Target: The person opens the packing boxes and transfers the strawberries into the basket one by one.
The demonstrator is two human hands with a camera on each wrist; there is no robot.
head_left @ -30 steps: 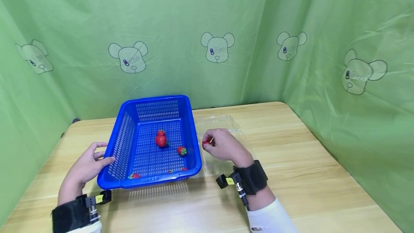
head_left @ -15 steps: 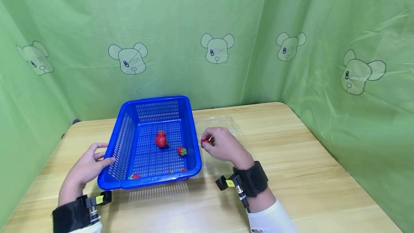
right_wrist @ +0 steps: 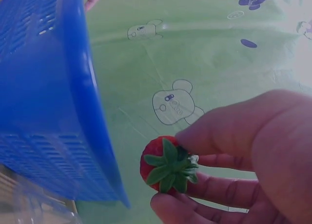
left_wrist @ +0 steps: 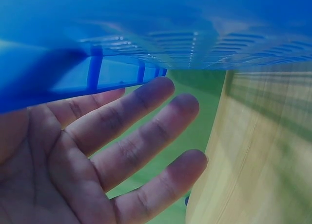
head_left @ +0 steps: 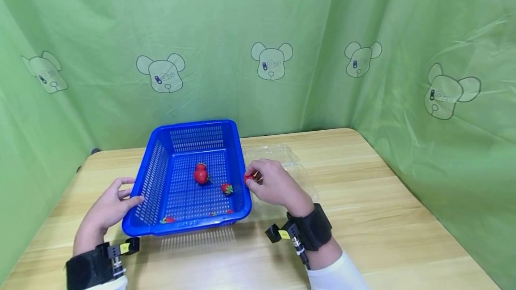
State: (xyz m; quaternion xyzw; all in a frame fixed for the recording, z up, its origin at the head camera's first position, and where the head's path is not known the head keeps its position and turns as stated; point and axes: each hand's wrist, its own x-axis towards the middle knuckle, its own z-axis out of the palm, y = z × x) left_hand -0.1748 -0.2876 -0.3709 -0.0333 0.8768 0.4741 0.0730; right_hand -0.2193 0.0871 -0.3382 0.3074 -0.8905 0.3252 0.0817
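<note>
A blue plastic basket (head_left: 196,218) with slotted walls holds several red strawberries, among them a larger one (head_left: 200,176) near the middle and one with green leaves (head_left: 226,189) at the right. My left hand (head_left: 110,202) holds the basket's left rim, thumb over the top; in the left wrist view the other fingers (left_wrist: 146,141) spread out below the rim. Just outside the right rim, my right hand (head_left: 272,182) pinches a strawberry (right_wrist: 168,165) between thumb and fingertips. Its leafy top faces the right wrist camera.
Behind and under my right hand lies a clear plastic container (head_left: 270,152) on the wooden table (head_left: 363,200), right beside the basket. Green curtains (head_left: 225,88) with bear-head prints surround the back and sides.
My right hand has moved slightly left with the strawberry, up to the basket's right rim. The left hand and the basket have stayed in place.
</note>
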